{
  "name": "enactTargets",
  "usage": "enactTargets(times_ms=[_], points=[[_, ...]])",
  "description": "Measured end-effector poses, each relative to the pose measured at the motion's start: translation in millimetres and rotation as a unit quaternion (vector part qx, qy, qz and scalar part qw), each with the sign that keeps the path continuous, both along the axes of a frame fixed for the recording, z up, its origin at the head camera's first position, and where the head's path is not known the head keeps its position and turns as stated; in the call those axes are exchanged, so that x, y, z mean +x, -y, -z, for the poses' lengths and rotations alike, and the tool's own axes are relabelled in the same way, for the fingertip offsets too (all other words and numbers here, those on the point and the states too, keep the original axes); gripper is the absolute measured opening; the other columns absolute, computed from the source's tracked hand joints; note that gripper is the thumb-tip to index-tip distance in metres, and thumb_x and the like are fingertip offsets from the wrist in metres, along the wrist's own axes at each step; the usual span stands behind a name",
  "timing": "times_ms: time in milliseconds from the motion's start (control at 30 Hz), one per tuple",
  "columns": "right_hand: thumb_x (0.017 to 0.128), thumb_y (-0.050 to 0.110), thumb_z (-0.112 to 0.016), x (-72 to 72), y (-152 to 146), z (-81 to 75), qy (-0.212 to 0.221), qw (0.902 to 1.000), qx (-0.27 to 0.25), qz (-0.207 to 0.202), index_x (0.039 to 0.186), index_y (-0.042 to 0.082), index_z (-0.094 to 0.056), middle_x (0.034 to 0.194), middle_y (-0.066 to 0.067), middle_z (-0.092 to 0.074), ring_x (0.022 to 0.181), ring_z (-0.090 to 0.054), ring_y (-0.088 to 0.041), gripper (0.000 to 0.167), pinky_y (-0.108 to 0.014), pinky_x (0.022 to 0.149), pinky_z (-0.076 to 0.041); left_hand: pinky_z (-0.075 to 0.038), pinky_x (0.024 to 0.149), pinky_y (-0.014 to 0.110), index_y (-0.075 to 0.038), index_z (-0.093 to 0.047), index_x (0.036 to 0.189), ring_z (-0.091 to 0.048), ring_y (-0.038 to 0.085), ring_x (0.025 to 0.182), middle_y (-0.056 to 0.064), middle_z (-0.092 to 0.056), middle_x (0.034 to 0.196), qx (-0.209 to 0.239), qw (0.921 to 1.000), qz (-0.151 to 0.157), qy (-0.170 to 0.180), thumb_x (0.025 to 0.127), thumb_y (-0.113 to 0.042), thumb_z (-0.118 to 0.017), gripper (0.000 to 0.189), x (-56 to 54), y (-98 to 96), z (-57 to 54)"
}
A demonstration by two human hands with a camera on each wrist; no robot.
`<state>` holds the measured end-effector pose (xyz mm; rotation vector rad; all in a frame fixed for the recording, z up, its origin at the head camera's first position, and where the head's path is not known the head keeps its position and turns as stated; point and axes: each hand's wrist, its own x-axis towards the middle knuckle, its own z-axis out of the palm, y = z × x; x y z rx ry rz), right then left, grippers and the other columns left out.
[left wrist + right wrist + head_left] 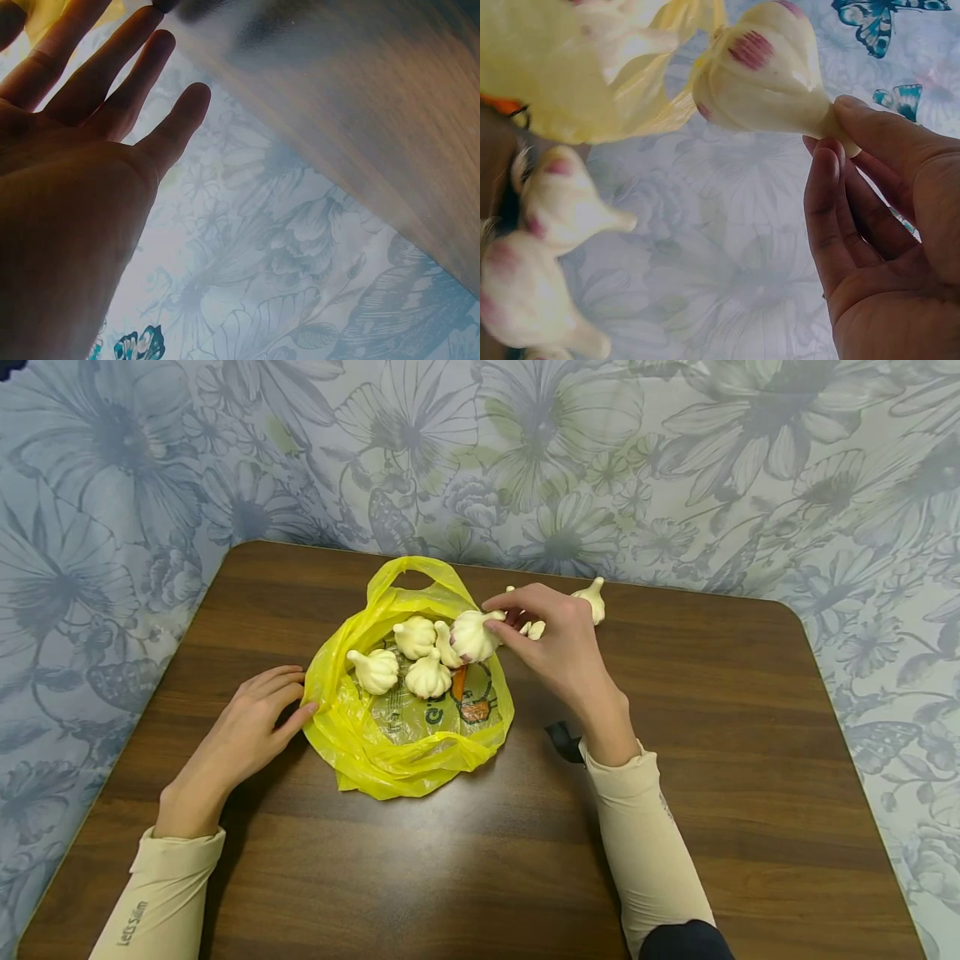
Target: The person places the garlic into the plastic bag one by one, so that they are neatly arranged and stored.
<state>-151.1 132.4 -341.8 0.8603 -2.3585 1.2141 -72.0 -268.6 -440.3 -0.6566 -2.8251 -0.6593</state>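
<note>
A yellow plastic bag (341, 739) lies wide-mouthed on the table, with several pale garlic bulbs (377, 672) inside on its printed bottom. Above the bag's right rim, my right hand (564, 647) pinches one garlic bulb (471, 637) by its stem between thumb and fingers. In the right wrist view that bulb (761, 71) shows purple patches. At the bag's left side, my left hand (243, 731) touches the yellow plastic with its thumb; the left wrist view shows its fingers (180, 120) extended and spread.
More garlic bulbs lie on the table behind my right hand, one with its stem up (592, 602) and others partly hidden. Brown wood forms the table (750, 735). A flower-patterned wall covering (562, 468) rises behind it.
</note>
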Motion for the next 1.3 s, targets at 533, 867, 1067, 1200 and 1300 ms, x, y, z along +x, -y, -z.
enactTargets(times_ms=[533,867,1067,1200,1300], points=[[0.091,0.009,-0.084,-3.1,29,-4.0,0.000,0.9995,-0.009,-0.031,0.105,0.005,-0.081,0.094,-0.004,-0.077,0.077,-0.068,-0.012,0.015,-0.033,0.072,-0.061,-0.038,0.111,0.071,0.004,-0.072,0.116,-0.053,0.049,0.134,0.030,-0.067,0.131,0.001,1.0000,-0.003,0.003,0.098,-0.014,-0.074,0.026,0.8,0.2,-0.2],[0.092,0.010,-0.083,-0.7,46,5.6,0.007,0.9978,0.034,-0.057,0.106,0.004,-0.080,0.095,-0.006,-0.077,0.079,-0.069,-0.013,0.015,-0.025,0.075,-0.059,-0.039,0.112,0.071,0.004,-0.073,0.115,-0.053,0.049,0.133,0.030,-0.067,0.130,0.005,1.0000,-0.001,-0.001,0.098,-0.013,-0.075,0.025,1.2,0.0,-1.1],[0.093,0.012,-0.082,4.3,59,9.6,0.017,0.9950,0.063,-0.075,0.108,0.005,-0.080,0.098,-0.005,-0.077,0.082,-0.069,-0.013,0.017,-0.024,0.077,-0.058,-0.039,0.110,0.071,0.004,-0.073,0.115,-0.053,0.048,0.134,0.029,-0.067,0.130,0.004,1.0000,0.001,-0.001,0.097,-0.013,-0.075,0.025,0.4,-0.6,-2.2],[0.094,0.012,-0.081,5.5,62,11.5,0.020,0.9941,0.067,-0.083,0.108,0.005,-0.080,0.098,-0.005,-0.077,0.081,-0.069,-0.012,0.016,-0.023,0.077,-0.057,-0.039,0.110,0.071,0.004,-0.073,0.115,-0.053,0.048,0.134,0.029,-0.067,0.130,0.004,1.0000,0.000,0.002,0.097,-0.013,-0.075,0.025,0.2,-0.8,-2.7],[0.094,0.012,-0.081,5.4,64,12.6,0.023,0.9934,0.070,-0.088,0.109,0.005,-0.080,0.097,-0.005,-0.077,0.081,-0.069,-0.012,0.016,-0.024,0.077,-0.058,-0.039,0.111,0.071,0.004,-0.073,0.116,-0.053,0.049,0.134,0.030,-0.067,0.130,0.003,1.0000,0.000,0.002,0.097,-0.013,-0.075,0.026,0.1,-0.5,-1.9]])
